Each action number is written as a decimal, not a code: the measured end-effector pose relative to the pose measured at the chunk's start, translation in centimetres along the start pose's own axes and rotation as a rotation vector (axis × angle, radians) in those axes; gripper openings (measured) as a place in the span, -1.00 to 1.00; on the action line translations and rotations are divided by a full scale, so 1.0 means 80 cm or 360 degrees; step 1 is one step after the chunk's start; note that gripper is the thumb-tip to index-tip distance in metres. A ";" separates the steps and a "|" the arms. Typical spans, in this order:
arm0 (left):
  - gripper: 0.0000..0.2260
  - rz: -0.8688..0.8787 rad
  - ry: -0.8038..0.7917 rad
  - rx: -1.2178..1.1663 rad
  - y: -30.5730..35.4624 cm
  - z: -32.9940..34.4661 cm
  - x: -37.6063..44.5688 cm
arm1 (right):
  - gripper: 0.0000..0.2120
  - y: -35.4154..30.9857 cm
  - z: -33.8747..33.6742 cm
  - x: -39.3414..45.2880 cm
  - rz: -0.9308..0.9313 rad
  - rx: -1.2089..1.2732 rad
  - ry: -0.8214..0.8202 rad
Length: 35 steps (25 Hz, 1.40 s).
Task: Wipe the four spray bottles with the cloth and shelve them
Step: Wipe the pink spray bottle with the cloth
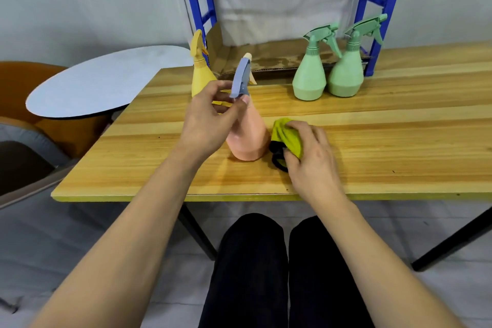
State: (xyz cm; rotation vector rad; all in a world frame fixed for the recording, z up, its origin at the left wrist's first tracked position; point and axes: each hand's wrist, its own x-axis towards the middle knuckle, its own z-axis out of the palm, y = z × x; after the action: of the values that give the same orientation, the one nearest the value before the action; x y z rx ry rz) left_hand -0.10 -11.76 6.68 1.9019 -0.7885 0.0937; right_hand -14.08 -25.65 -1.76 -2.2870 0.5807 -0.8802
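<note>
Seen from my head camera: my left hand point(206, 121) pinches the blue trigger head of the pink spray bottle point(249, 138), upright on the tabletop point(399, 141), while my right hand point(310, 153) grips the yellow cloth point(286, 134) just beside its base. All four bottles are unshelved; wiping this one looks next, then lifting it to the blue shelf point(380, 8).

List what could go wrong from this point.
1. The left hand pinches only the spray head of the pink bottle; rubbing with the cloth in the right hand might tip it.
2. The yellow bottle stands close behind, near the table edge; a bump may topple it.
</note>
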 end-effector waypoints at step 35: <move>-0.70 0.0035 -0.0118 -0.0215 -0.020 0.034 -0.017 | -0.69 -0.035 -0.026 0.064 -0.0090 0.0372 -0.0064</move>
State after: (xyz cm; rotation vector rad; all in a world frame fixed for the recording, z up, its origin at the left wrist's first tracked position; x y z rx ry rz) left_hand -1.04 -12.97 3.61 1.7776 -0.8451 -0.0163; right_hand -11.56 -27.46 3.64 -2.1125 0.3757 -0.8777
